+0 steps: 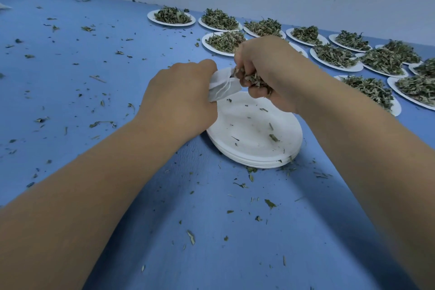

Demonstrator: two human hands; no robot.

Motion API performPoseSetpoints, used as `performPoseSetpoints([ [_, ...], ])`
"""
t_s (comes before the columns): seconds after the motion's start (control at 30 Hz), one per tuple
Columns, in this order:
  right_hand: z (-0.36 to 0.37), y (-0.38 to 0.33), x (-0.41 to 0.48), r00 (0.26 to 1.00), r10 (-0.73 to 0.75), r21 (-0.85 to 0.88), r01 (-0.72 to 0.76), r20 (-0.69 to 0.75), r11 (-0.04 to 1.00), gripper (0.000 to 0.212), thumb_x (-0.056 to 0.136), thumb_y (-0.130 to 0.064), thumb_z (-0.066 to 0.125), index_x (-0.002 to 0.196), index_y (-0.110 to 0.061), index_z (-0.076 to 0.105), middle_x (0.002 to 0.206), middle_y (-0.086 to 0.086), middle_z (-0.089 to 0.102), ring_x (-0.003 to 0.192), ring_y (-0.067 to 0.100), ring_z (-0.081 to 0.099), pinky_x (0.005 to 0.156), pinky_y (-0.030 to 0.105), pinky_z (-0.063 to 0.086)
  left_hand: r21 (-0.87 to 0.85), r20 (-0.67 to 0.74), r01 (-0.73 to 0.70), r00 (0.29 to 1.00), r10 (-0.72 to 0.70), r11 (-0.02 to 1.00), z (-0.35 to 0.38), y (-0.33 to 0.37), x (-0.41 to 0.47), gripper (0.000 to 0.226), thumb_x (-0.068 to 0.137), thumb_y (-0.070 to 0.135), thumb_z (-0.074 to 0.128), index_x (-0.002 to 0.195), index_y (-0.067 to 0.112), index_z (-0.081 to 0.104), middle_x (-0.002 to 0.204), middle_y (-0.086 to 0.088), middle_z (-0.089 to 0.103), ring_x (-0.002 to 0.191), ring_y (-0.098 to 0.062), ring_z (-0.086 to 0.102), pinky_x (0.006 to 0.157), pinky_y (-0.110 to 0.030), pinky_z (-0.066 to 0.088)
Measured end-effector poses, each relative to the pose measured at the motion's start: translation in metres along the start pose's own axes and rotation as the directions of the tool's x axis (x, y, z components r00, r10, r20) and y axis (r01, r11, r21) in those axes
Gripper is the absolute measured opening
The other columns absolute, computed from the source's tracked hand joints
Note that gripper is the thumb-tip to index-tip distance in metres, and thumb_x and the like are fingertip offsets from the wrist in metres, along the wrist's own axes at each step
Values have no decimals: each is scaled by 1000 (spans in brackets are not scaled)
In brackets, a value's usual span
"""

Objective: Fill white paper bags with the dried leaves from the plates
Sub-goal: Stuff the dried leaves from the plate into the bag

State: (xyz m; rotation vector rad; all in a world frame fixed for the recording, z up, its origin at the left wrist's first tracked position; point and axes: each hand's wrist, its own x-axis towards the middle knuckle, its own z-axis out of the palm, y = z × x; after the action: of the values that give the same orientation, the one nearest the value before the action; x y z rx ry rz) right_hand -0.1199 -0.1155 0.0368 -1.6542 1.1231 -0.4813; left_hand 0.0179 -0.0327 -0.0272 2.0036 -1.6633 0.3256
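Tbl (94, 106): bag (222, 87) L grip (179, 99) (leaves (253, 79) R grip (267, 68))

No readable text, labels or numbers on anything in view.

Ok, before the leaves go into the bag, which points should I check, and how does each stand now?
1. Left hand holds the white paper bag: ok.
2. Bag mouth open: cannot tell, it is hidden.
3. Right hand grips a handful of dried leaves: ok.
4. Handful is right beside the bag's top: ok.
5. Stack of plates lies below the bag to catch spills: ok.
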Motion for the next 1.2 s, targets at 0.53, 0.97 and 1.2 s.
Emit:
performPoseSetpoints([
  [0.53,-18,8,14,917,195,320,-311,348,895,11,91,0,66,101,-4,67,92,8,69,64,10,64,45,12,45,278,14,-127,992,128,952,-8,4,3,26,79,14,58,91,21,36,73,4,35,66,-25,39,49,-29,15],
  [0.97,-18,4,14,854,284,154,-381,437,912,5,64,-2,73,64,-6,77,88,6,76,74,12,75,40,10,47,249,23,-145,989,144,958,-5,4,1,25,75,13,56,98,19,45,77,3,44,69,-28,42,50,-30,16],
  [1.2,-27,-7,29,884,180,158,-270,432,950,8,90,4,64,86,6,70,81,14,75,77,22,76,55,19,59,107,14,-84,996,83,991,-1,2,1,23,77,17,60,93,20,44,71,5,41,67,-26,42,55,-32,27],
])
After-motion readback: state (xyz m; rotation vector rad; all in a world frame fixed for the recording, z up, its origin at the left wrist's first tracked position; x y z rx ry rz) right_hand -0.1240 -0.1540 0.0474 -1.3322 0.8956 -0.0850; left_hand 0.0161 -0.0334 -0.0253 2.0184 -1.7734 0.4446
